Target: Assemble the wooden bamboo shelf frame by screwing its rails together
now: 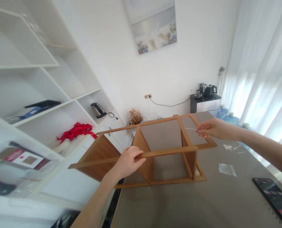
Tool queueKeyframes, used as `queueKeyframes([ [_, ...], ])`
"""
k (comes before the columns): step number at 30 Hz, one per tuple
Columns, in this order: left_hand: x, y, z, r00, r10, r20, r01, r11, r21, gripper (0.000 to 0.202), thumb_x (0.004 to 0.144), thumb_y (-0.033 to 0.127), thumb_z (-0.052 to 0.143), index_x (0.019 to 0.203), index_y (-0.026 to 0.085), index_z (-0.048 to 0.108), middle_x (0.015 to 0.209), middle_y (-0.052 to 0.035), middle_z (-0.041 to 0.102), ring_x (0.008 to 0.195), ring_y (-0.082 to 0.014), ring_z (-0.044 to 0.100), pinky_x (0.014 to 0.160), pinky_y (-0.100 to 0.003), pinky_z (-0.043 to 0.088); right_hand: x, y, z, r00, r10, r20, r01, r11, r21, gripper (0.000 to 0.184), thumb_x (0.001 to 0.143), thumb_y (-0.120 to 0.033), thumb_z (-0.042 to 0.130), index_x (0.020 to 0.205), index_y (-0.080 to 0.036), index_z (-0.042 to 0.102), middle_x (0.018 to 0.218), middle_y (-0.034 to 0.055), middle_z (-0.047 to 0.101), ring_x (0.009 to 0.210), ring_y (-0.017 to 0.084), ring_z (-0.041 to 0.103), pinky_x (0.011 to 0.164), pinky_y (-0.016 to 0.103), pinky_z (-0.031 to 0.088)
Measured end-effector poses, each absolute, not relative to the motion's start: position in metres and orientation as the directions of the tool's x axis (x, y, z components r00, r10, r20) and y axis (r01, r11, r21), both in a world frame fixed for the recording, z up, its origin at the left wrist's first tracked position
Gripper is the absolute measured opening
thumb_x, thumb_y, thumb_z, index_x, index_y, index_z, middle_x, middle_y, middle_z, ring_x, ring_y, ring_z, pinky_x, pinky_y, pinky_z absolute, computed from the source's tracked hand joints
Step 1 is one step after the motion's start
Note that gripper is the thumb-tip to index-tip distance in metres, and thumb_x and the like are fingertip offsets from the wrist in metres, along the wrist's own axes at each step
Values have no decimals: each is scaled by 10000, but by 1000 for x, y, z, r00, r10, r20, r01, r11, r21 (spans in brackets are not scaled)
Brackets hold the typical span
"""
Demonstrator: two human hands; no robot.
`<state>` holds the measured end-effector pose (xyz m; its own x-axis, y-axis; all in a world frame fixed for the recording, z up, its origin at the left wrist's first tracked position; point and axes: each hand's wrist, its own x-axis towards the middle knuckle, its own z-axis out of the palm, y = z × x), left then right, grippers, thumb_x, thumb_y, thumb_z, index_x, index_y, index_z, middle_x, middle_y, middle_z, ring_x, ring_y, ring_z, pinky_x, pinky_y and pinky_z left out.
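A wooden frame shelf stands on a grey table in front of me. My left hand is closed around its near top rail, fingers wrapped over the wood. My right hand is pinched on a thin silver tool, whose tip points left at the frame's right upright post. The shelf's left panel hangs past the table's left edge.
A black phone lies at the table's right front. Small clear plastic bags lie on the table near the frame. White wall shelves hold a kettle, a red ribbon and boxes. Water bottles stand by the curtain.
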<state>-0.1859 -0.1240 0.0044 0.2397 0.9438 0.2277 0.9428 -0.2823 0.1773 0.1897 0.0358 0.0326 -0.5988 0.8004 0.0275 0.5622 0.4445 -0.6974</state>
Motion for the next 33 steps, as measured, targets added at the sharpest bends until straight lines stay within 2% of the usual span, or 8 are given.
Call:
queueKeyframes([
  [4, -144, -121, 28, 254, 903, 347, 914, -341, 220, 250, 860, 359, 571, 1055, 236, 667, 1110, -63, 624, 1065, -221, 549, 975, -389, 394, 189, 21, 29, -657, 753, 14, 555, 497, -667, 367, 815, -517, 534, 827, -212, 738, 649, -5, 648, 554, 120, 546, 504, 230, 407],
  [9, -60, -89, 32, 277, 811, 516, 820, -479, 313, 275, 896, 331, 536, 1122, 207, 631, 1064, -70, 647, 1030, -209, 566, 957, -383, 393, 177, 13, 29, -698, 715, 28, 511, 526, -680, 396, 797, -557, 534, 786, -210, 725, 596, -32, 562, 525, 97, 447, 471, 219, 322],
  [14, -31, -75, 16, 321, 830, 456, 797, -497, 344, 241, 938, 248, 461, 834, 185, 670, 732, -18, 662, 713, -145, 588, 741, -286, 419, 168, 2, 32, -709, 702, 74, 520, 591, -617, 341, 814, -498, 528, 805, -216, 719, 699, -8, 637, 617, 128, 514, 549, 231, 367],
  [18, -31, -76, 13, 336, 834, 438, 808, -494, 320, 269, 929, 240, 472, 740, 180, 653, 684, -16, 639, 679, -143, 569, 716, -285, 406, 163, -13, 40, -726, 663, 183, 551, 719, -424, 253, 844, -344, 481, 825, -227, 705, 730, 8, 664, 640, 137, 543, 596, 246, 371],
  [21, -32, -78, 13, 323, 837, 442, 780, -500, 377, 236, 921, 235, 478, 783, 188, 665, 710, -17, 635, 720, -150, 574, 745, -289, 417, 161, -20, 47, -750, 637, 180, 573, 761, -305, 243, 847, -281, 454, 746, -218, 667, 643, 0, 628, 583, 124, 497, 571, 248, 339],
  [25, -37, -86, 5, 261, 857, 445, 728, -477, 492, 152, 865, 266, 565, 958, 186, 655, 905, -46, 646, 888, -183, 581, 802, -298, 442, 162, -22, 44, -763, 644, 56, 577, 718, -390, 224, 833, -322, 506, 700, -211, 648, 588, -14, 608, 528, 109, 482, 502, 230, 302],
  [28, -42, -94, -7, 272, 878, 394, 740, -453, 498, 191, 833, 278, 605, 991, 181, 648, 957, -55, 636, 903, -195, 582, 810, -316, 449, 164, -22, 36, -756, 654, 17, 579, 681, -448, 220, 833, -353, 525, 743, -215, 670, 627, -9, 640, 540, 112, 519, 493, 224, 308],
  [33, -48, -98, -20, 259, 882, 394, 734, -445, 514, 148, 860, 248, 559, 937, 184, 668, 912, -49, 630, 835, -173, 582, 787, -309, 454, 161, -24, 30, -771, 634, 57, 569, 727, -384, 250, 858, -374, 509, 740, -231, 676, 633, -10, 651, 559, 121, 543, 515, 228, 319],
])
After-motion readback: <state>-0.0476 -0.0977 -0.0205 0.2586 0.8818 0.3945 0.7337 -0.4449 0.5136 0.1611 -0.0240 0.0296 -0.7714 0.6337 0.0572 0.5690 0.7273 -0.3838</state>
